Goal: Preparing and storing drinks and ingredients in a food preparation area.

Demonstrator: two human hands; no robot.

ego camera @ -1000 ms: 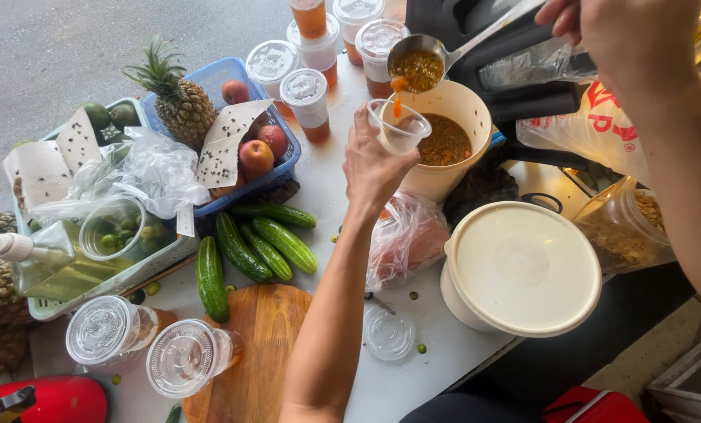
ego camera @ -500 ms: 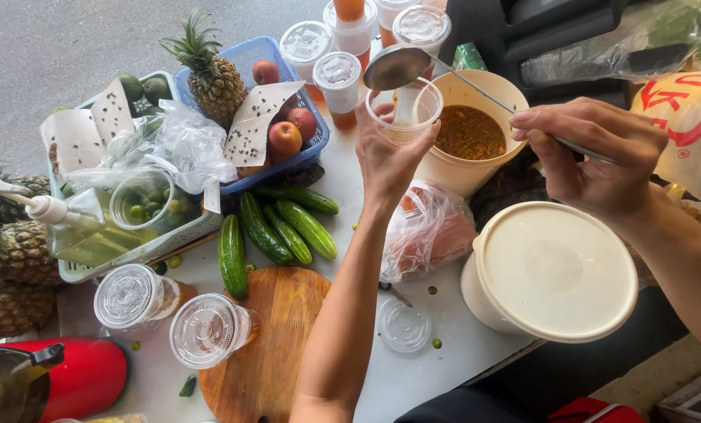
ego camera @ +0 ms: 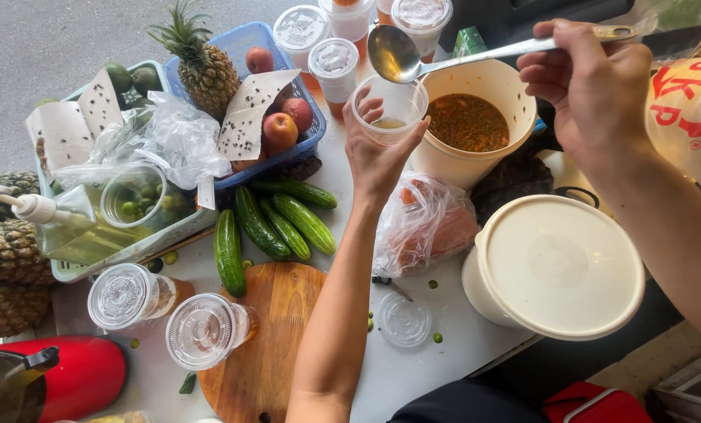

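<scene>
Step in hand: filling. The clear cup (ego camera: 390,106), gripped by the left hand (ego camera: 378,160), sits beside the open sauce bucket (ego camera: 476,125) over the table (ego camera: 413,376). The right hand (ego camera: 593,90) grips the tilted ladle (ego camera: 397,53). The next move likely calls for a steady cup.

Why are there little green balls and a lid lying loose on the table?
A few small green fruits lie scattered on the white table, away from the container that holds more of them. A clear lid sits alone nearby, with no cup under it. Nothing looks broken, and no liquid has spilled.
</scene>
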